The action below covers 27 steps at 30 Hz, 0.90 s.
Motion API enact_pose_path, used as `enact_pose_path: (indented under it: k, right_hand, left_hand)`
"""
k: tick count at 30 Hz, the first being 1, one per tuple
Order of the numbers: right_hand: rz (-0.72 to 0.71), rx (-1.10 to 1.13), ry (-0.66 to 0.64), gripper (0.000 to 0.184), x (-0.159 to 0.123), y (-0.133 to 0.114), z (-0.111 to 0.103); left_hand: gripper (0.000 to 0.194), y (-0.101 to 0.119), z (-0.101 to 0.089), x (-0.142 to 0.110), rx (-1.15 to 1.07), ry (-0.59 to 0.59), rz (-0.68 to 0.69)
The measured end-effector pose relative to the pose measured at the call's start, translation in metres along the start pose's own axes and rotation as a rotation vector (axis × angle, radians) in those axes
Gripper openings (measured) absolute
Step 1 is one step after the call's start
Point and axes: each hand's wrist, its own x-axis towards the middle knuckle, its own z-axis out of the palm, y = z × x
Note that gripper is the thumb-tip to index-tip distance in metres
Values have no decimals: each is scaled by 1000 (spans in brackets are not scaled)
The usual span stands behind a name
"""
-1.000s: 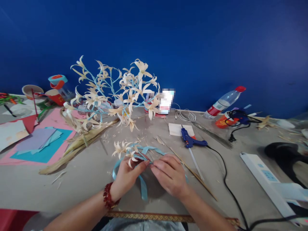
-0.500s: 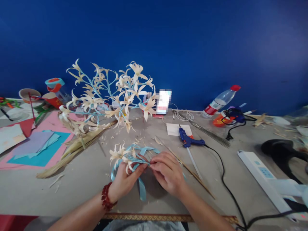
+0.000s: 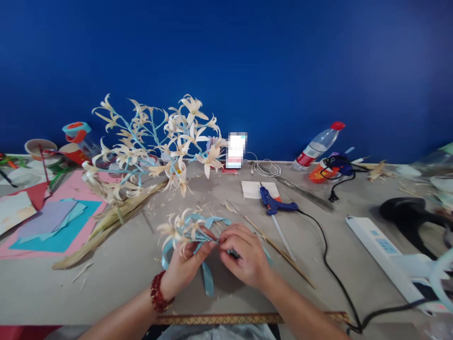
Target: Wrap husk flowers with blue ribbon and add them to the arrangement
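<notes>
Hold low over near edge of tabletop (image 3: 138, 288), front & centre: flower sprig (image 3: 171, 232), pale blooms pointing out to L, thin blue stems running R

L hand (image 3: 191, 264): holds sprig in narrow grip, thumb vs fingers on stems; wears red bead bracelet (image 3: 160, 293) at wrist

R hand (image 3: 247, 259): pinches at stem ends w/ thumb & fingertips, grip tight, right beside L thumb; can't make out exact contact, too small

Chg vs a sec ago: curls R fingers more, now bares a dark patch (image 3: 232, 253) in hollow of hand; can't tell if tool, tape or shadow. Also turns sprig a bit w/ L hand, so shows blooms more spread & upright. Shifts whole view slightly too, prob from head move, so don't read as things sliding

Meaning (judgement): prob rolls or twists at stem ends, fine fingertip work; looks mid-action, w/ neither hand letting go. Keeps steady hold w/ L, does the finer bit w/ R, it seems

Nr hands: loops blue ribbon (image 3: 208, 281) under & behind L hand, loose tail hanging toward near edge. Lies just R of R hand: thin stick (image 3: 300, 274). Further back: blue glue gun (image 3: 272, 201), nose over white card (image 3: 250, 190), apart from both hands. Stands behind sprig, untouched: big flower branch (image 3: 211, 159), same sort of blooms & blue stems
</notes>
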Motion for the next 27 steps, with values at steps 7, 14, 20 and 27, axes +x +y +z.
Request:
enact_pose_path:
  k: [7, 14, 20, 27]
  right_hand:
    - [25, 29, 43, 10, -2, 1, 2]
    - [53, 27, -7, 7, -2, 1, 2]
    - [-101, -160, -21, 10, -3, 2, 3]
    - [-197, -351, -23, 10, 0, -6, -4]
  left_hand:
    - [13, -5, 0, 0, -50, 23, 1]
    - [14, -12, -5, 2, 103, 57, 41]
    - [11, -16, -4, 4, 156, 117, 61]
    - [9, -12, 1, 3, -41, 132, -17]
